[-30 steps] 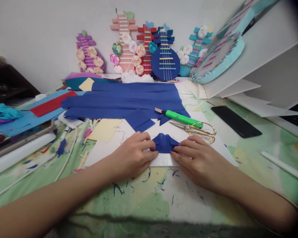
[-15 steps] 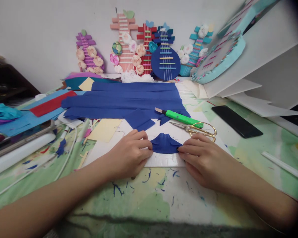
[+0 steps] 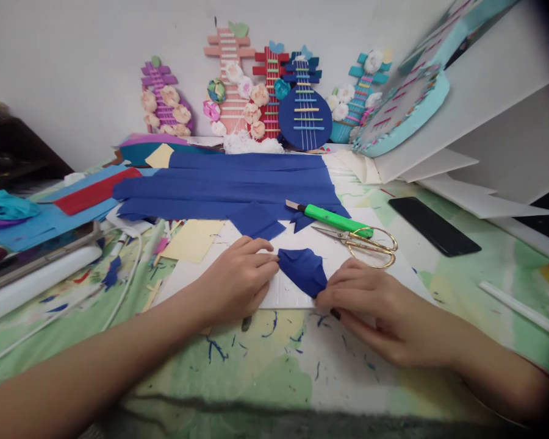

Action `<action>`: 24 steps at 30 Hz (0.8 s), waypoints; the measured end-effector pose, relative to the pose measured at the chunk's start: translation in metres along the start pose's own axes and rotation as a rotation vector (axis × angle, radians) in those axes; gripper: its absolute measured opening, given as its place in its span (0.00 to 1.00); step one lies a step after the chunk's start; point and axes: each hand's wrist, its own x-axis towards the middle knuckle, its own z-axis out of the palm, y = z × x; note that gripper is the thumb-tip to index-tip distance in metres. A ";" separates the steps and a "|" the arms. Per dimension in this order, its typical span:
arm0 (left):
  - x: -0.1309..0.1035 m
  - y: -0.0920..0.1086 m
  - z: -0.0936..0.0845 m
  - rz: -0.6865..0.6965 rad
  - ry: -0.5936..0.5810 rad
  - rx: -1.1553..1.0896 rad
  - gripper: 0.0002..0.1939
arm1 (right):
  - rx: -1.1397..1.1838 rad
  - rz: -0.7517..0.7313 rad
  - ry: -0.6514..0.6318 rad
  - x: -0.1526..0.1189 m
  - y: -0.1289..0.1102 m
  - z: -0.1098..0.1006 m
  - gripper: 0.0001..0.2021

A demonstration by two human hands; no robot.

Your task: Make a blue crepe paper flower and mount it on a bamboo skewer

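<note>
A small dark blue piece (image 3: pixel 304 269), creased and slanting down to the right, lies over a white board (image 3: pixel 274 296). My left hand (image 3: pixel 242 277) pinches its upper left corner with the fingers together. At the lower right end, my right hand (image 3: pixel 370 305) has its fingertips closed on the piece. Gold-handled scissors (image 3: pixel 370 244) lie just beyond my right hand, beside a green-handled cutter (image 3: pixel 332 219). Behind these are wide blue sheets (image 3: pixel 238 183) and a smaller blue scrap (image 3: pixel 256 221).
A black phone (image 3: pixel 434 225) lies at the right, near a white stick (image 3: pixel 521 308). Decorated instrument-shaped crafts (image 3: pixel 305 116) stand by the wall. At left are a white cable (image 3: pixel 135 274), a red strip (image 3: pixel 96 190) and a yellow sheet (image 3: pixel 194 238). Blue scraps dot the green cloth (image 3: pixel 265 372).
The blue piece has turned, its right end now lower and nearer me. My right hand has moved down and slightly left with it. More of the scissors' handles shows.
</note>
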 end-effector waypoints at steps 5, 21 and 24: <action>0.002 -0.006 0.007 -0.081 0.054 0.030 0.13 | 0.154 0.190 0.198 0.000 0.021 0.004 0.15; 0.010 0.028 0.012 0.013 0.077 -0.186 0.17 | 0.142 0.167 0.327 0.021 0.056 0.032 0.08; 0.009 0.026 0.010 0.002 0.077 -0.162 0.18 | 0.394 0.256 0.358 0.020 0.053 0.030 0.07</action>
